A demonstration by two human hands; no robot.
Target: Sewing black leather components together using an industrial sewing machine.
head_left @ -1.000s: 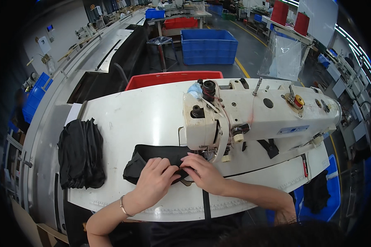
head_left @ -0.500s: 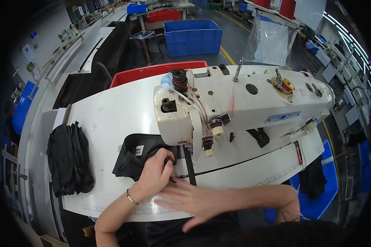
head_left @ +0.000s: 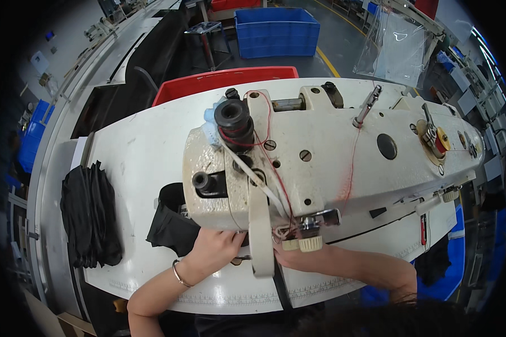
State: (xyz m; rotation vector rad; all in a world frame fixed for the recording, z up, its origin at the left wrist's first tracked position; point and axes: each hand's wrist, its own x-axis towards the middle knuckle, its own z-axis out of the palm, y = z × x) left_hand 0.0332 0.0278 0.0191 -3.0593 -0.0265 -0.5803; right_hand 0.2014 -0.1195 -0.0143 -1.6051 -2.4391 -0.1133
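A white sewing machine (head_left: 343, 151) fills the middle, its needle end over my hands. Left of that end lies a black fabric piece (head_left: 171, 227) with a curved, folded band and a pale label, partly hidden under the machine head. My left hand (head_left: 215, 250), with a bracelet at the wrist, is curled at the fabric's right edge; its fingertips are partly covered. Just right of the needle area is my right hand (head_left: 292, 257), its fingers hidden behind the machine's front parts. A narrow black strip (head_left: 281, 287) runs from there over the table's front edge.
A stack of black fabric pieces (head_left: 90, 216) lies on the white table (head_left: 135, 146) at left. Behind it stand a red bin (head_left: 225, 80) and a blue crate (head_left: 276, 33). A red-handled tool (head_left: 423, 230) lies at right, above a blue bin (head_left: 452, 269).
The view has come nearer the machine. My right hand has moved from the front of the table to the needle area. The black strip now hangs over the front edge.
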